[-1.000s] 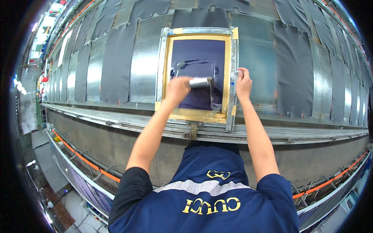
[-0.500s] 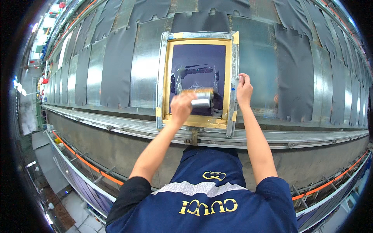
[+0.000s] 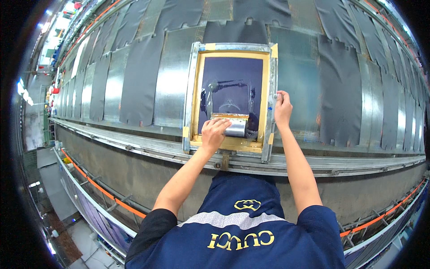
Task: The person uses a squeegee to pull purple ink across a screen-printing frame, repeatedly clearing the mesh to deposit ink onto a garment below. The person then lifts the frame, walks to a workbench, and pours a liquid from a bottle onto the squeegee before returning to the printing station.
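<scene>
A screen-printing frame [image 3: 191, 103] with metal rails and a yellow inner border lies on the long table in front of me. Dark ink streaks and a faint half-round pattern show on its purple screen [image 3: 233, 71]. My left hand [image 3: 214, 133] is closed around the left part of a shiny metal squeegee [image 3: 236, 127], which rests across the near end of the screen. Fingers of my right hand [image 3: 283, 110] are closed at the outer edge of the frame's right rail, about halfway along it.
Dark fabric pieces [image 3: 136, 80] lie in rows on the shiny table [image 3: 293, 76], on both sides of the frame and beyond it. A metal rail [image 3: 313, 163] runs along the table's near edge. Orange-edged racks [image 3: 103, 190] stand lower left and lower right.
My left hand has brought the squeegee slightly toward me, and it now lies straighter across the screen. My right hand stays at the frame's right rail. The whole view has shifted a little.
</scene>
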{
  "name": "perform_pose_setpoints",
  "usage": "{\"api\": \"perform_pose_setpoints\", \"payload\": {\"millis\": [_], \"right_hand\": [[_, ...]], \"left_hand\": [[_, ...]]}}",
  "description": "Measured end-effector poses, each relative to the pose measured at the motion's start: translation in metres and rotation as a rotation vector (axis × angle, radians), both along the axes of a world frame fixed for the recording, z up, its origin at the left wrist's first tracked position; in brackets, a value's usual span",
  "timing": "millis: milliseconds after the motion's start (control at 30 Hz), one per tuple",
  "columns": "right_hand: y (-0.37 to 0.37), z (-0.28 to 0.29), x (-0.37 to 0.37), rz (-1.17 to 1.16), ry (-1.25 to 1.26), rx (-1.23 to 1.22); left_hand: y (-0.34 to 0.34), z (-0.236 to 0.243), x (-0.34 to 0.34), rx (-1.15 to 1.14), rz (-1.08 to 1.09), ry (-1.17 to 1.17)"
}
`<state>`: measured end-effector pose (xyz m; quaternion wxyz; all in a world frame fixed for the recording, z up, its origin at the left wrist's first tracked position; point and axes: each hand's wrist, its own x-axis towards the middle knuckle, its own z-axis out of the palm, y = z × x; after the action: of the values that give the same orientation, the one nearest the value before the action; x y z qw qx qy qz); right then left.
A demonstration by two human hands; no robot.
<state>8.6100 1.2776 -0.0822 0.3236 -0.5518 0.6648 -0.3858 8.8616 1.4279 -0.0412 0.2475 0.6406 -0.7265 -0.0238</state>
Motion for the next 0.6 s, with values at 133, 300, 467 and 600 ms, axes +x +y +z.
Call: {"api": "perform_pose_setpoints", "payload": {"millis": [133,300,467,600], "right_hand": [[0.0,0.009,0.005,0.024,-0.005,-0.016],[0.003,0.007,0.009,0.037,-0.024,-0.005],[0.002,-0.007,-0.002,0.001,-0.031,-0.024],[-0.005,0.001,-0.003,0.026,0.037,0.038]], "left_hand": [[-0.088,0.01,0.023,0.109,0.149,0.073],[-0.115,0.002,0.031,0.141,0.142,-0.009],[-0.019,-0.009,0.002,0.176,0.044,0.018],[0.045,-0.007,0.0,0.143,-0.036,-0.038]]}}
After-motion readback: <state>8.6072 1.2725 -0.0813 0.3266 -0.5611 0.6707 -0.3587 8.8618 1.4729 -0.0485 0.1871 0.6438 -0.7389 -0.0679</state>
